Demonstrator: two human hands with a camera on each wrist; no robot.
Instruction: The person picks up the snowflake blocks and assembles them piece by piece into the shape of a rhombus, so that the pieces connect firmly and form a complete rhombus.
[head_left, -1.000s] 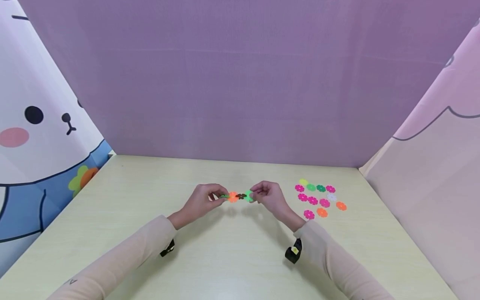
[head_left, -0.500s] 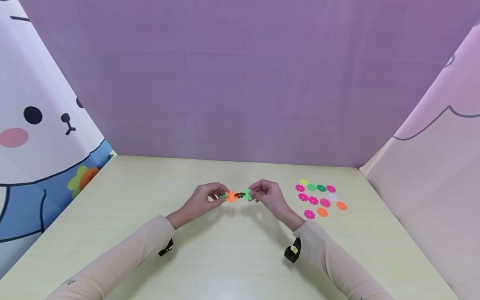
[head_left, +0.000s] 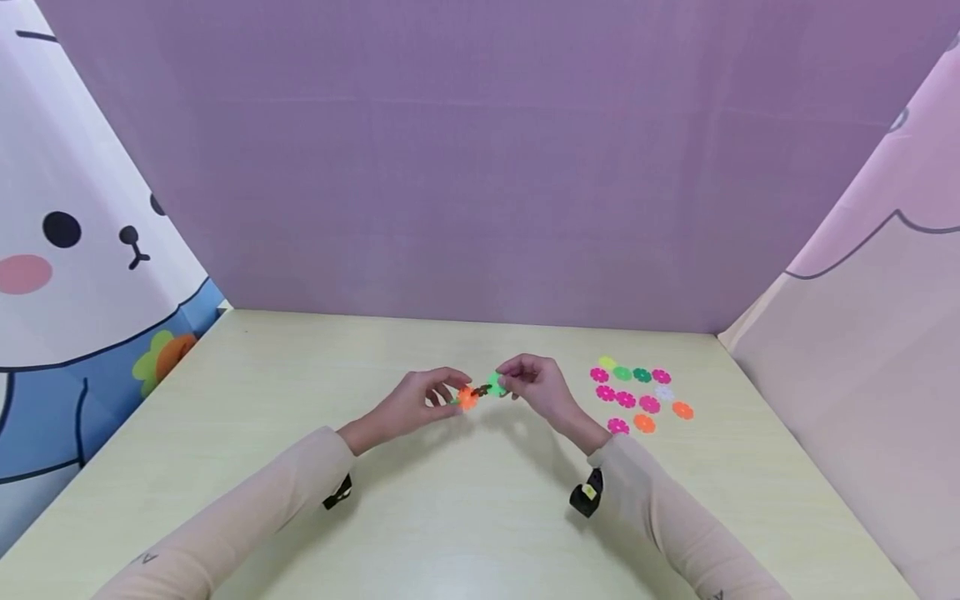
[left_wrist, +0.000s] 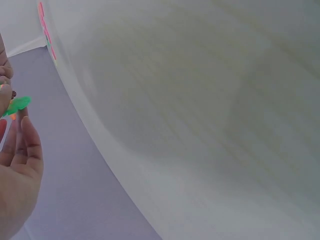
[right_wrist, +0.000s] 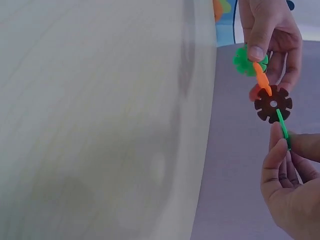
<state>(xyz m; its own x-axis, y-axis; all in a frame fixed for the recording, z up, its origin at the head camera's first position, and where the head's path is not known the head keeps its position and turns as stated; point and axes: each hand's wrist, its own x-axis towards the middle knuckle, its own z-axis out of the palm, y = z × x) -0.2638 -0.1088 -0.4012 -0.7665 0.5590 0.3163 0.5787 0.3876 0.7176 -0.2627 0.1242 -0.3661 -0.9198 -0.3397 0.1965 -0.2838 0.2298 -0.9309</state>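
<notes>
A short chain of slotted, flower-shaped interlocking discs spans both hands above the table. It runs from a green disc [right_wrist: 244, 61] through an orange disc [head_left: 468, 398] and a brown disc [right_wrist: 273, 104] to another green disc [head_left: 496, 384]. My left hand [head_left: 417, 402] holds the chain's left end, its thumb on that green disc beside the orange one. Opposite, my right hand [head_left: 545, 389] pinches the right-end green disc between thumb and fingertips. A reddish patch by the left fingers in the right wrist view is unclear.
Several loose discs lie flat on the pale table [head_left: 465, 517] at the right, among them a pink disc [head_left: 649, 404], an orange disc [head_left: 682, 410] and a white disc [head_left: 663, 392]. A purple cloth [head_left: 480, 167] hangs behind. Printed cloths flank both sides.
My left hand has shifted slightly right, its fingers spread wider. The right hand has risen a little, and the chain now slants upward to the right. The loose discs stay put.
</notes>
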